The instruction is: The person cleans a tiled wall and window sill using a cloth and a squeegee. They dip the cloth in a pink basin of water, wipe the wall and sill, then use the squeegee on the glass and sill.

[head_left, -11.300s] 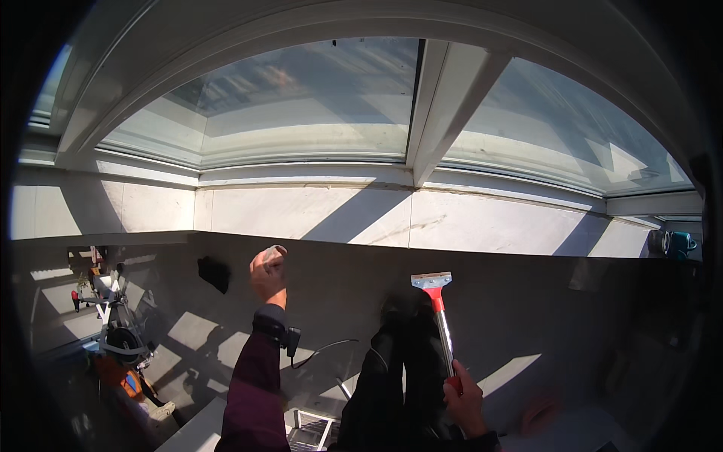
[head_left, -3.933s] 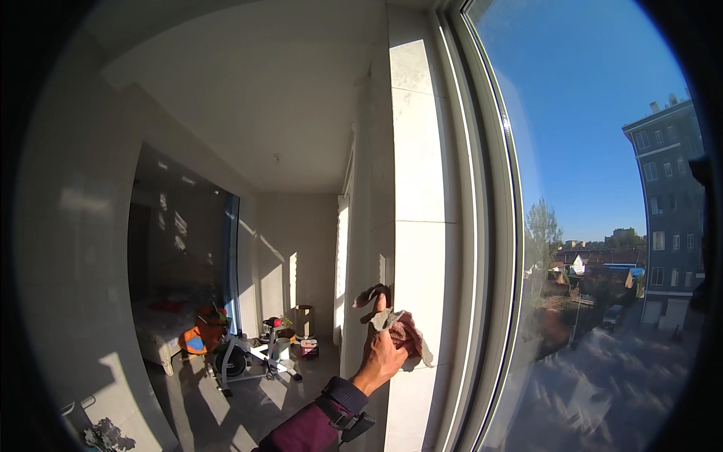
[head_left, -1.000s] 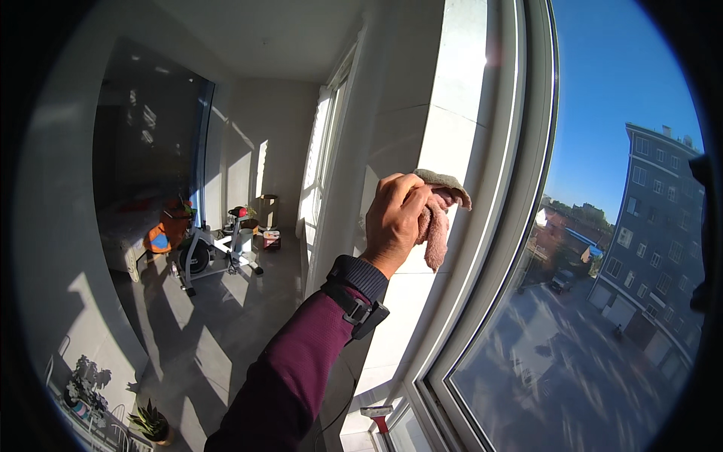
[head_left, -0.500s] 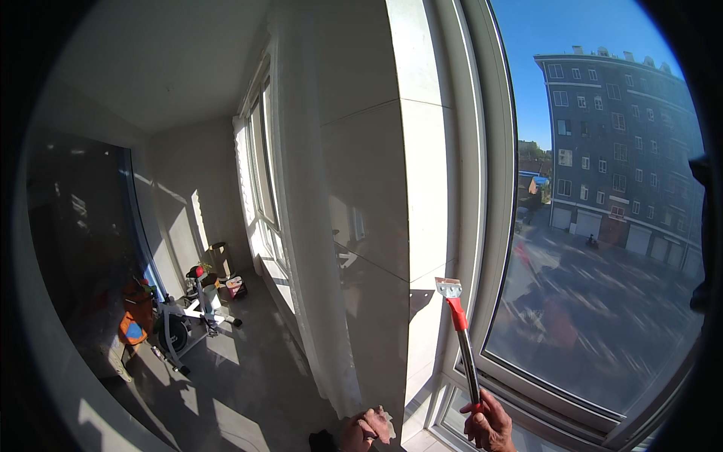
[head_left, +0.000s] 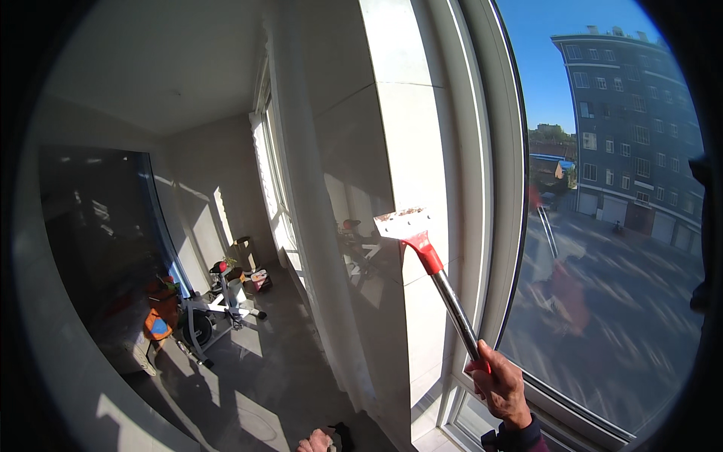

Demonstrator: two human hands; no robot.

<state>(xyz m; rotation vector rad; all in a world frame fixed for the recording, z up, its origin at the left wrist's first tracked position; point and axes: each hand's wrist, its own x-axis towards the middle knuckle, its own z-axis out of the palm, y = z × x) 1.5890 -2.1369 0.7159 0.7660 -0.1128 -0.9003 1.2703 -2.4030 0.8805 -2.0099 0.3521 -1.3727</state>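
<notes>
My right hand (head_left: 502,384) is closed around the lower grip of a long-handled scraper (head_left: 452,305). The scraper has a shiny metal shaft, a red neck and a wide metal head with brownish marks along its edge. It tilts up and to the left. In the picture its head overlaps the corner of the tiled wall pillar (head_left: 423,158); whether the blade touches the tile I cannot tell. At the lower edge, my left hand (head_left: 315,441) shows only in part, with its fingers curled. What it holds, if anything, is hidden.
A large framed window pane (head_left: 595,316) stands on the right, faintly reflecting the scraper. A white curtain (head_left: 309,226) hangs left of the pillar. Farther left, an exercise bike (head_left: 218,313) stands on the floor near an orange bag (head_left: 162,305).
My right hand has raised the scraper, and its head has come up and left, now larger in view. My left hand has moved left and down. The view has shifted.
</notes>
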